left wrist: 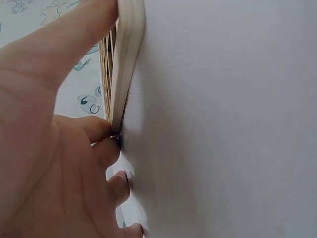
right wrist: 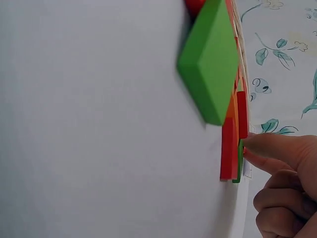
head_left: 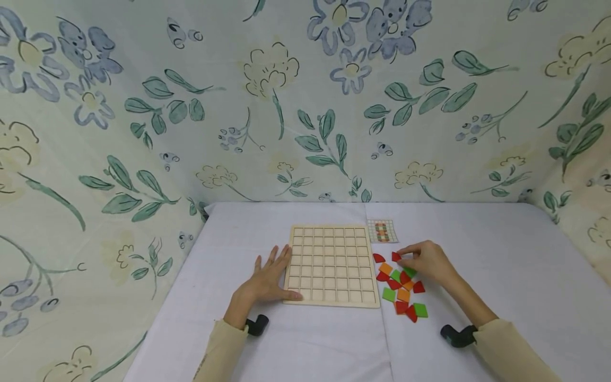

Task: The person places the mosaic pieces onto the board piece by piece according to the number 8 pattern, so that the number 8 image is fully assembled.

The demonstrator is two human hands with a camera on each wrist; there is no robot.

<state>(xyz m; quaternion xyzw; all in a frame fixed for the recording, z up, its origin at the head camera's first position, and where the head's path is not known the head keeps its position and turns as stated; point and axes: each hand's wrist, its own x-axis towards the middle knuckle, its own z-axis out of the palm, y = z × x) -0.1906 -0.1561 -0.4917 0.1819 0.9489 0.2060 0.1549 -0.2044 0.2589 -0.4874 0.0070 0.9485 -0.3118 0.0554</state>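
A pale wooden grid board (head_left: 331, 267) lies on the cloth-covered table. My left hand (head_left: 267, 281) is at its near left corner, fingers spread along the left side and thumb on the near edge. In the left wrist view, the thumb (left wrist: 74, 34) rests across the board's rim (left wrist: 128, 64). My right hand (head_left: 429, 261) pinches a small red piece (head_left: 395, 256) between thumb and index finger, at the far end of a loose pile. The pile holds red, orange (head_left: 403, 295) and green pieces (head_left: 420, 310); the hand partly hides one green piece (head_left: 409, 271).
A small pattern card (head_left: 382, 231) with a coloured figure on a grid lies by the board's far right corner. Another red piece (head_left: 378, 258) lies near the board's right edge. White cloth (head_left: 329, 345) covers the table, and a floral curtain (head_left: 286, 106) hangs behind.
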